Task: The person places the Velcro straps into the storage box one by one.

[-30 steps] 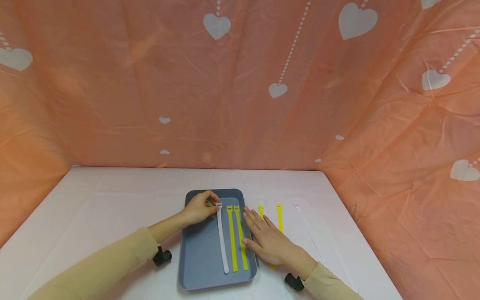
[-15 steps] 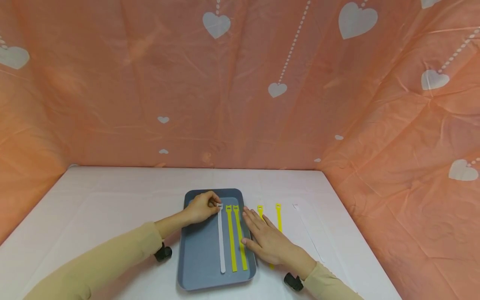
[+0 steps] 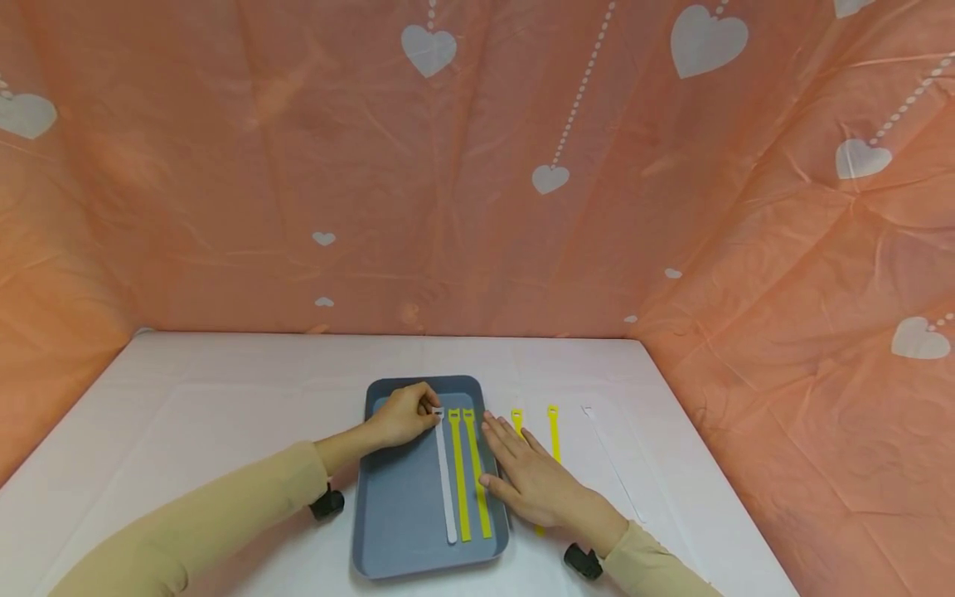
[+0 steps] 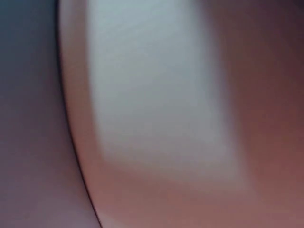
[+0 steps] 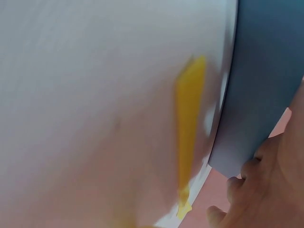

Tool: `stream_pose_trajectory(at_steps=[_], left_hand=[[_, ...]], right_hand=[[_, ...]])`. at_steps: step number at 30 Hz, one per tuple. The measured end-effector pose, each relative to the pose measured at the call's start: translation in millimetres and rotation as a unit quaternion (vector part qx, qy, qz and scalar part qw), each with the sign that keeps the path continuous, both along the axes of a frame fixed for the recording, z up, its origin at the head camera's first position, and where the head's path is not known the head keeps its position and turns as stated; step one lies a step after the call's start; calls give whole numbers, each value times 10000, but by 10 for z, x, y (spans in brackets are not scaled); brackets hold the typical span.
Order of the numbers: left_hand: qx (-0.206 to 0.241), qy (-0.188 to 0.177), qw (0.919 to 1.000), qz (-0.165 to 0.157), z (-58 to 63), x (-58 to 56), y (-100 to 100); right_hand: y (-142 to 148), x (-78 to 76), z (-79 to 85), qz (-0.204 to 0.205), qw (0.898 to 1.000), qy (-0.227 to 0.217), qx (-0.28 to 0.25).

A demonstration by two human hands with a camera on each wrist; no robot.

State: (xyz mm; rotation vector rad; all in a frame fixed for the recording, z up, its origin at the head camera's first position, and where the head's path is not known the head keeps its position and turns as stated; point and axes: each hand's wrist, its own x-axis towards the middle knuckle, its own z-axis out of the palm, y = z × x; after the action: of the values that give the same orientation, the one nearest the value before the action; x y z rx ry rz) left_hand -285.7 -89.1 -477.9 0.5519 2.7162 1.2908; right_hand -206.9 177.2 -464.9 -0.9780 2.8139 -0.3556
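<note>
The left hand [image 3: 406, 414] pinches the white strap [image 3: 445, 481] at its head between curled fingers, inside the tray [image 3: 395, 514]; two yellow straps [image 3: 459, 481] lie just right of those fingers. The right hand [image 3: 531, 477] lies straight-fingered by the tray's rim, holding nothing. Best pinch lightly and square the tail before release.

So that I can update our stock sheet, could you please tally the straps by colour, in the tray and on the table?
Yellow straps: 4 (2 in the tray, 2 on the table)
White straps: 2 (1 in the tray, 1 faintly visible on the table)
Total: 6 straps
</note>
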Motion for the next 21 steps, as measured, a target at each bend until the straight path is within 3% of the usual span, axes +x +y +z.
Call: stream_pose_trajectory(at_steps=[21], left_hand=[[-437, 373, 9983, 27, 33, 32, 36]], right_hand=[[5, 11, -1, 31, 10000, 47, -6]])
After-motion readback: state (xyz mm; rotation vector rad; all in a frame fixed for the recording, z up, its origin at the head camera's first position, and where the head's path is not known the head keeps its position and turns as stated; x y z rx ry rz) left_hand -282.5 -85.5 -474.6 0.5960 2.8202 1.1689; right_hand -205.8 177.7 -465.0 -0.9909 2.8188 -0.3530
